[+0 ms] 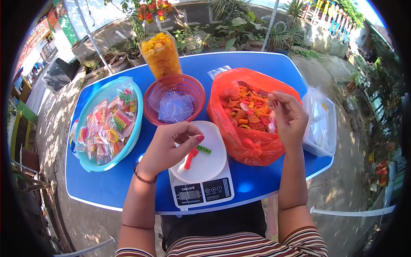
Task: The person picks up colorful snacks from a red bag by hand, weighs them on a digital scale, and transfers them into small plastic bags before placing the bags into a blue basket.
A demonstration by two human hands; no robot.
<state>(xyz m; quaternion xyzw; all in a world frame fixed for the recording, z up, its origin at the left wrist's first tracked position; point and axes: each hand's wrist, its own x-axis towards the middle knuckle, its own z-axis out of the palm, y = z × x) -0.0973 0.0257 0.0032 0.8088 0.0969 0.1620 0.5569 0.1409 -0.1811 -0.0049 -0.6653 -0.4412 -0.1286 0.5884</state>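
My left hand hangs over the left side of a white kitchen scale, its fingers curled in and the thumb pressed near them; what they hold, if anything, is hidden. On the scale's plate lie a few twisted snack pieces: a green one and a red one, beside a pale one. My right hand is above the right side of an orange plastic bag full of colourful snack pieces. Its fingertips are pinched together, and I cannot make out anything between them.
A turquoise basket of small filled packets stands left. Behind the scale is a red-brown basket with clear plastic bags. A clear container of yellow chips stands at the back. A white tub sits right on the blue table.
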